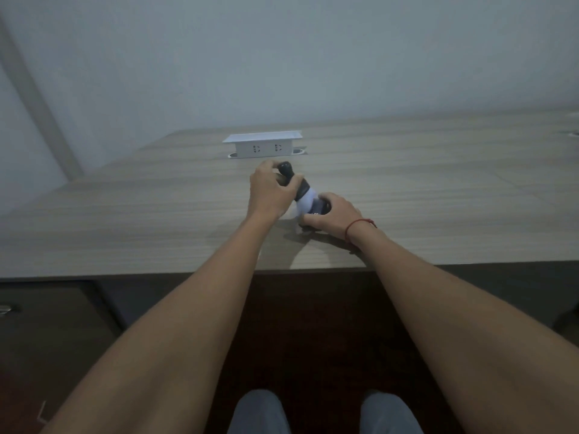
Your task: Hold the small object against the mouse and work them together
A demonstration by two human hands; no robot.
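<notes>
Head view, dim room light. Both forearms extend over a wood-grain desk (pixel 156 214) toward a dark bottle (pixel 302 191) tilted with its top toward 11 o'clock and its base toward 5 o'clock.

Left hand (pixel 271 192): fingers curled round the bottle's upper part, just under the rounded black cap (pixel 285 168). Grasping.

Right hand (pixel 333 213): fingers wrapped round the lower end of the bottle, heel of the hand close to the desk. Grasping. A red string bracelet (pixel 360 228) sits on that wrist.

A white cloth or tissue (pixel 305 203) is bunched round the bottle's middle, between the two hands; which hand pins it cannot be told. A printed label shows near the right fingers, unreadable.

Bottle position: above the desk centre, at about 6 o'clock from the raised white socket box (pixel 262 145), near it but apart. Whether the base touches the desk is hidden by the right hand.

Risks, as judged:
- Tilted bottle plus a loosened cap could leak onto the desk, with live sockets near at 12 o'clock.
- Cloth between palm and bottle may let the grip slip.
- Blur and low light hide the cap seam.
</notes>
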